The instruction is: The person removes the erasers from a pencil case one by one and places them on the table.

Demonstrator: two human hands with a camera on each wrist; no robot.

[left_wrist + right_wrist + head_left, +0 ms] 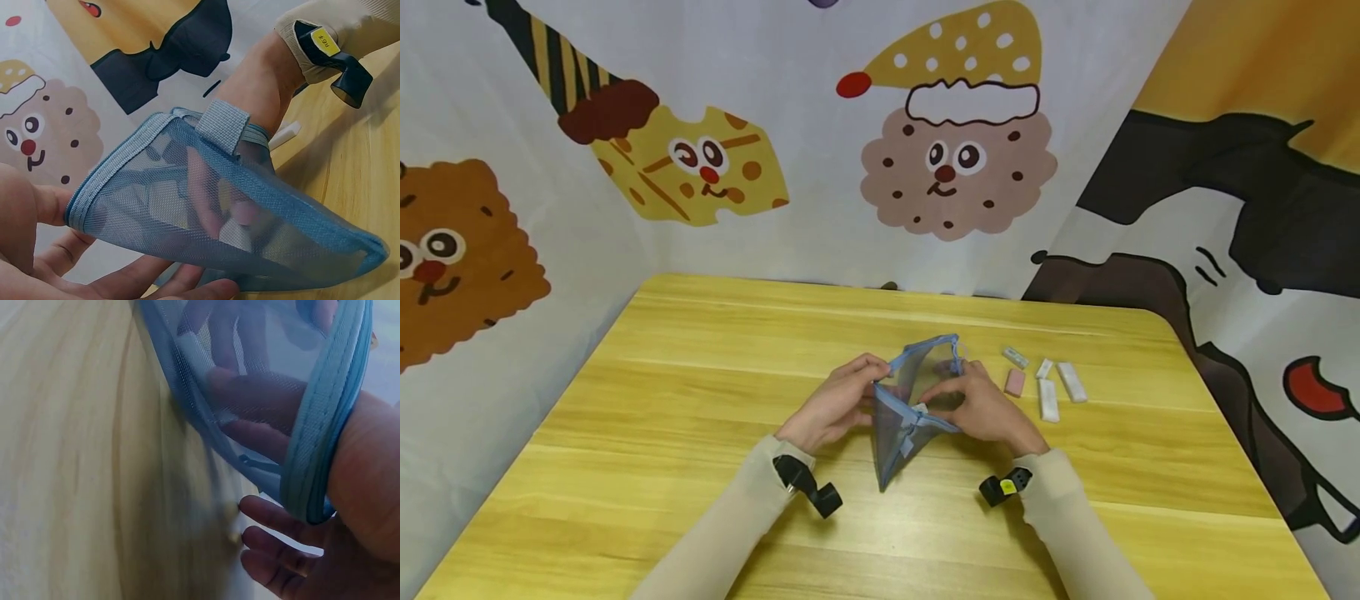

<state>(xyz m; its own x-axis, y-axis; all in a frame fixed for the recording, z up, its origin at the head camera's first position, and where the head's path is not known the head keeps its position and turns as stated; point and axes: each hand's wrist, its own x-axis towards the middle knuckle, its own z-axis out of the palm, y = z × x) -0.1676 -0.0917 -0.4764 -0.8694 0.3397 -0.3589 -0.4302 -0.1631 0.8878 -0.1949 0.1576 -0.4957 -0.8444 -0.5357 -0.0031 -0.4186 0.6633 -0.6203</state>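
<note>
A blue mesh zipper pouch (898, 437) is held up over the table with its mouth spread. My left hand (838, 404) grips the pouch's left side, thumb at the zipper edge and fingers beneath the mesh (150, 206). My right hand (981, 404) has thumb and forefinger inside the mouth; its other fingers (275, 537) stay outside. Through the mesh, those two fingertips meet around a small white block (235, 236), partly hidden. A woven fabric tab (224, 126) hangs at the pouch's rim.
Right of the pouch lie several small blocks: a pink one (1015, 382), a patterned one (1016, 357) and white ones, including a long one (1072, 382). The wooden table (700, 333) meets a cartoon-printed cloth (820, 233) at its back edge.
</note>
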